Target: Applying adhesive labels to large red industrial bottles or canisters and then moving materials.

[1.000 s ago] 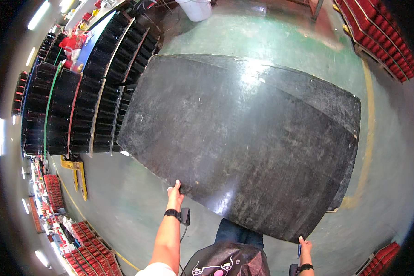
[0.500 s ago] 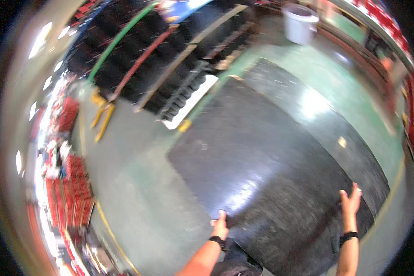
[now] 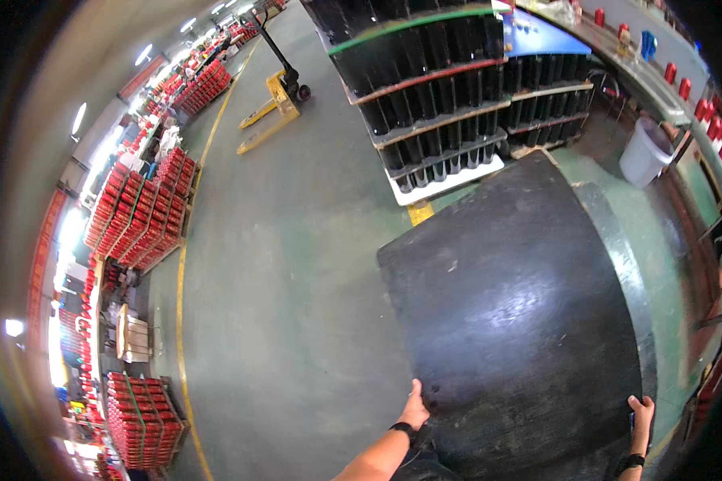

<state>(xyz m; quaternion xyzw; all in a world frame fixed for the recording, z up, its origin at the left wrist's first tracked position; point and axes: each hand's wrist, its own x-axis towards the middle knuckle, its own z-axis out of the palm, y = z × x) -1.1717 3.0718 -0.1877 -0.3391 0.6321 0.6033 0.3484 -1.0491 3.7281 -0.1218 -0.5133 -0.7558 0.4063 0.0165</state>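
Your left hand point(image 3: 415, 409) and right hand point(image 3: 641, 413) each gripped the near edge of the black sheet point(image 3: 521, 321), whose long axis ran toward twelve o'clock, both hands equally near.

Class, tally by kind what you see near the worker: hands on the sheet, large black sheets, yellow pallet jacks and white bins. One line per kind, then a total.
Hands gripping the sheet: 2, the left hand and the right hand
Large black sheet: 1
Yellow pallet jack: 1
White bin: 1
Total: 5
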